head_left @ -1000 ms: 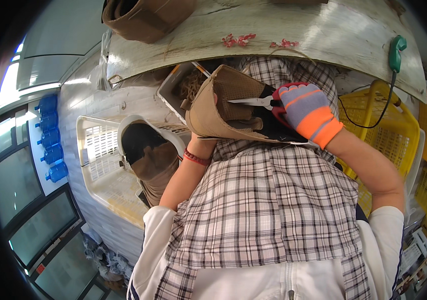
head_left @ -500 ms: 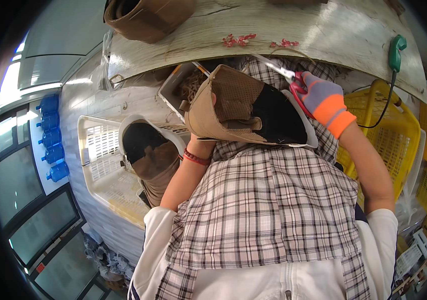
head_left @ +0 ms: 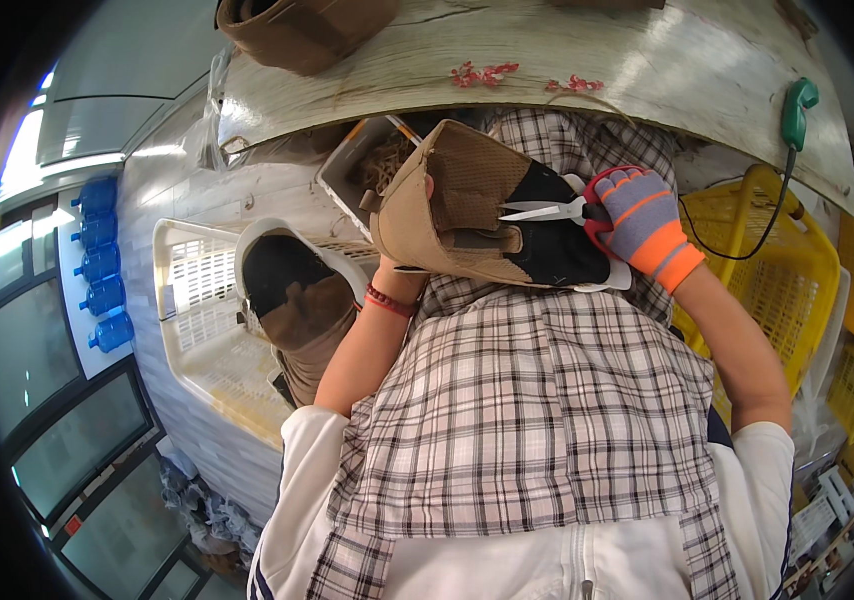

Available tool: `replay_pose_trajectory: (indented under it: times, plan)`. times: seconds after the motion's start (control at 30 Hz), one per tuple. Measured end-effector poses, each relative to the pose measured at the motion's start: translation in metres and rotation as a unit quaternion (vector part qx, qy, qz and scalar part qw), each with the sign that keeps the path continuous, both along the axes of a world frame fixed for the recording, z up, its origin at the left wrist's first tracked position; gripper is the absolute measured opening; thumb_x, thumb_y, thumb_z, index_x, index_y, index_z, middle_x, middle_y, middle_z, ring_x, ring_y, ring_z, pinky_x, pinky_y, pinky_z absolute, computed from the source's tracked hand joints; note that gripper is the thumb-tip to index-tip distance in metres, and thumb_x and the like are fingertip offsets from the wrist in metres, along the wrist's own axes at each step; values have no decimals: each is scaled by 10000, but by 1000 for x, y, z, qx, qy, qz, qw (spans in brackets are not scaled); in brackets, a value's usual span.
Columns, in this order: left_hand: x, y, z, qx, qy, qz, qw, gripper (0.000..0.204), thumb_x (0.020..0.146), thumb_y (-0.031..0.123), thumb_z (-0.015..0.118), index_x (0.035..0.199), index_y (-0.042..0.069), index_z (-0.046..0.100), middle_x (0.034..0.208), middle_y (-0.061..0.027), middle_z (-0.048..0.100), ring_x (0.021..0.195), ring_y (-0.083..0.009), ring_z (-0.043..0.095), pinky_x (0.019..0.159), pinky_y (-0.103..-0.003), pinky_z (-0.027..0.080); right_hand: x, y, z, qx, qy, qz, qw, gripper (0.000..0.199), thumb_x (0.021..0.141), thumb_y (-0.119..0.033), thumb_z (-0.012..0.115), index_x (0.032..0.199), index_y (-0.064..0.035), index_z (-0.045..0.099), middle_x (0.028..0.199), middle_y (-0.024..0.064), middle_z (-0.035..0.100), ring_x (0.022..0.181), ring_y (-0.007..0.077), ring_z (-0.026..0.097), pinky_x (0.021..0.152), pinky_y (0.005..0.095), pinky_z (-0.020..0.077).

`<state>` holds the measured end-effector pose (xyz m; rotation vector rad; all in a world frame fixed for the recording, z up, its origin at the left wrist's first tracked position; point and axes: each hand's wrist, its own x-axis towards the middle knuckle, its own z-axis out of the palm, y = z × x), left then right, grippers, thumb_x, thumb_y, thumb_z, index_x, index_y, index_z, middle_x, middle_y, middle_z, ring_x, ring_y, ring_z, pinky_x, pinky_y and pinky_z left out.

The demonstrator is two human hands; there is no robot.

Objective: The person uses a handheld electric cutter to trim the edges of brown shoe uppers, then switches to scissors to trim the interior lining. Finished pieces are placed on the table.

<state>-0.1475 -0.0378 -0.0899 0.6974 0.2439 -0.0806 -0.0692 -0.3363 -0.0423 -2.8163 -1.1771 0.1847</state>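
Observation:
A brown shoe upper [head_left: 409, 225] with mesh lining and black lining cloth lies tilted over my lap, its hollow side facing up. My left hand [head_left: 402, 280] is closed round its left side; the upper hides most of the fingers, and one fingertip shows at the edge. In a grey-and-orange glove, my right hand [head_left: 642, 220] grips red-handled scissors [head_left: 552, 212]. Their blades point left over the hollow of the upper, across the black cloth. From this view I cannot tell whether they touch it.
A white basket [head_left: 187, 330] holding another brown-and-black upper [head_left: 297, 300] stands left. A bin of brown scraps [head_left: 377, 165] sits beneath the wooden table [head_left: 397, 95]. On the table are red thread bits [head_left: 484, 75] and a green corded tool [head_left: 797, 115]. A yellow basket [head_left: 817, 270] is at right.
My right hand has turned the scissors, swinging the blades from beyond the upper's far edge down over its hollow. The upper stays in my left hand, nearly unmoved.

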Motion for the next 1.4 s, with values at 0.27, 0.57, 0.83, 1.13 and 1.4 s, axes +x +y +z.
replay_pose_trajectory:
  times: [0.27, 0.57, 0.83, 1.13, 1.4]
  plan:
    - [0, 1, -5, -20, -6, -4, 1000, 458, 948, 225, 639, 1355, 86, 484, 1302, -76, 557, 1176, -258, 557, 956, -453, 520, 1, 3, -1, -20, 7, -7, 1000, 356, 692, -311, 775, 949, -110, 632, 887, 119, 654, 877, 287, 631, 754, 407, 488]
    - [-1, 23, -25, 242, -104, 60, 963, 393, 960, 227, 630, 1292, 40, 536, 1240, -71, 591, 1121, -227, 569, 924, -407, 516, -14, -13, 23, 208, 64, -189, 957, 287, 762, -168, 722, 994, -37, 616, 773, 162, 636, 725, 348, 626, 645, 414, 494]
    - [-21, 51, -7, 313, 53, -102, 943, 235, 855, 123, 721, 1049, 44, 616, 938, 4, 609, 858, -125, 591, 765, -265, 495, -29, 3, 46, 61, 168, -107, 978, 283, 771, -255, 716, 980, -73, 658, 905, 132, 672, 866, 316, 646, 757, 399, 520]
    - [-38, 75, -1, 84, 202, -225, 949, 159, 805, 23, 727, 925, 41, 624, 908, 3, 626, 833, -103, 597, 754, -228, 486, -15, 35, 44, -39, 123, 38, 991, 354, 710, -271, 762, 996, -81, 671, 918, 107, 668, 897, 276, 645, 805, 360, 516]
    - [-37, 61, 13, 135, 178, -196, 955, 190, 776, -16, 740, 927, 37, 637, 893, 7, 620, 821, -91, 584, 745, -216, 467, -16, 40, 35, -59, 139, 33, 988, 350, 722, -282, 759, 1010, -104, 671, 918, 98, 674, 893, 272, 653, 793, 366, 526]
